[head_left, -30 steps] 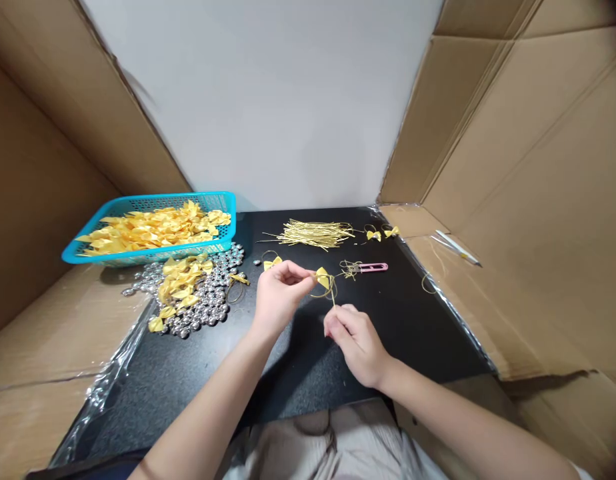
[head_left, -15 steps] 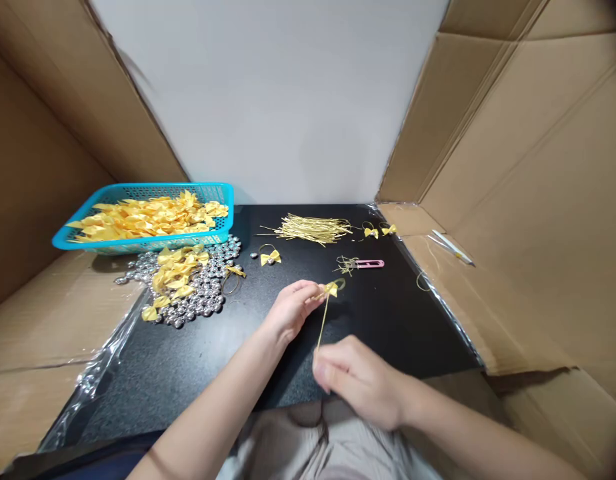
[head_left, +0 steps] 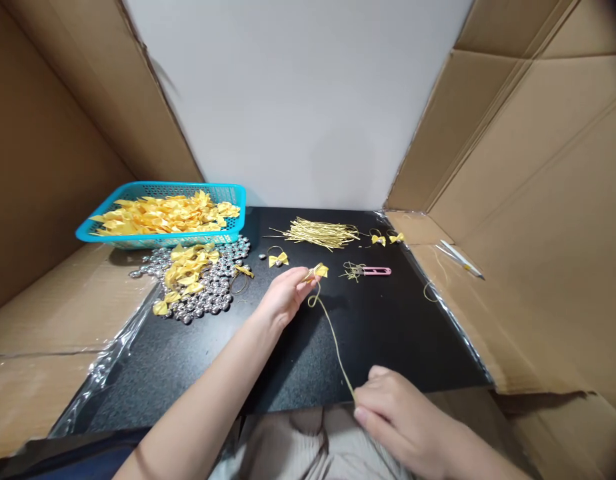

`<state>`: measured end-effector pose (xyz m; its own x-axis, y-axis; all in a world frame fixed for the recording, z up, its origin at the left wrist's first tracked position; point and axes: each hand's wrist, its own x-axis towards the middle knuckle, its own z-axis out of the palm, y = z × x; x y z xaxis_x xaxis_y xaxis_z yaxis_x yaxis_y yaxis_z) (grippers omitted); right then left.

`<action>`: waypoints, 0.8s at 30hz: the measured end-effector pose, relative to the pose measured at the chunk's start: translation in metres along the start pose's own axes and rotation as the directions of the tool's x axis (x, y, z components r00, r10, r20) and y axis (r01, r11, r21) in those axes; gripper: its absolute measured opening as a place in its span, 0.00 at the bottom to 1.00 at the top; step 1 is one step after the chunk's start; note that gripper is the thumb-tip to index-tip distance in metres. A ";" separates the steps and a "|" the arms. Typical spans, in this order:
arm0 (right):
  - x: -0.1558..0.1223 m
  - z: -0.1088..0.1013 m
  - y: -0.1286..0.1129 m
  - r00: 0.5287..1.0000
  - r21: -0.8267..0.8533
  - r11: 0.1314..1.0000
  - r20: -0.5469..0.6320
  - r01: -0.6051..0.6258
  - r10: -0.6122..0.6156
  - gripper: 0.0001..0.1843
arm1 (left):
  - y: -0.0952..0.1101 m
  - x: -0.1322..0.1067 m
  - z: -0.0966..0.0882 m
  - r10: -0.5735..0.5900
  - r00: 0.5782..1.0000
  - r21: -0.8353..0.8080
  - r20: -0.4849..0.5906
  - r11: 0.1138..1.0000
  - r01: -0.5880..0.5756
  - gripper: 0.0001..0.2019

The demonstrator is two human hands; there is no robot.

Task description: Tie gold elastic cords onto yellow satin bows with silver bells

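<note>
My left hand (head_left: 284, 295) is closed on a yellow ribbon bow (head_left: 321, 271), pinching it above the black tabletop. From the bow a gold cord (head_left: 333, 333) runs down toward me, with a small loop in it just below the bow. The cord's lower end is gripped in my right hand (head_left: 395, 407), whose fingers are closed near the table's front edge. Beyond the left hand lies a bow with a silver bead and a cord loop (head_left: 278, 259). A loose silver bead (head_left: 262, 257) rests beside it.
At back left stands a blue basket (head_left: 83, 235) full of yellow bows. Silver beads (head_left: 215, 293) and bows (head_left: 191, 270) are heaped in front. A bundle of gold cords (head_left: 323, 233), pink thread snips (head_left: 377, 271), two looped bows (head_left: 388, 239) and a white pen-like tool (head_left: 461, 258) lie rightward. Cardboard walls flank the table.
My right hand has drawn away to the right and toward me, holding the cord, so a longer stretch shows, with a small loop. The left hand with the bow has moved slightly left and up.
</note>
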<state>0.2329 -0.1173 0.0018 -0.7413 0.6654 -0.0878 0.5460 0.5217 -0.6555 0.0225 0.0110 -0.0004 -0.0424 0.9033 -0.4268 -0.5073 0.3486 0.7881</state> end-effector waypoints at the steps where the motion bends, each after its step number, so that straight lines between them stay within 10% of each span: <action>1: -0.006 -0.004 0.005 0.999 -0.005 0.999 -0.038 -0.032 0.032 0.19 | 0.003 0.000 0.000 0.019 1.000 -0.004 -0.006 1.000 -0.019 0.13; 10: -0.037 -0.039 0.046 0.955 -0.115 0.976 -0.257 -0.185 0.151 0.20 | 0.042 0.000 -0.001 0.232 0.969 0.004 -0.085 0.973 -0.232 0.09; 16: -0.010 -0.042 0.046 0.878 -0.051 0.977 -0.449 -0.208 0.164 0.03 | 0.067 -0.024 0.019 0.406 0.914 0.072 -0.006 0.912 -0.404 0.12; 20: 0.050 -0.036 0.000 0.707 0.389 0.916 -0.676 0.102 0.208 0.17 | 0.061 -0.048 0.038 0.433 0.898 0.144 0.077 0.887 -0.440 0.11; 24: 0.101 -0.029 -0.040 0.641 0.706 0.546 -0.682 0.451 0.352 0.18 | 0.047 -0.070 0.043 0.477 0.869 0.206 0.131 0.845 -0.494 0.09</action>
<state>0.1481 -0.0554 0.0411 -0.0161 0.9743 0.2246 -0.3116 0.2086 -0.9270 0.0384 -0.0254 0.0861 -0.1657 0.9842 0.0627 -0.2302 -0.1004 0.9680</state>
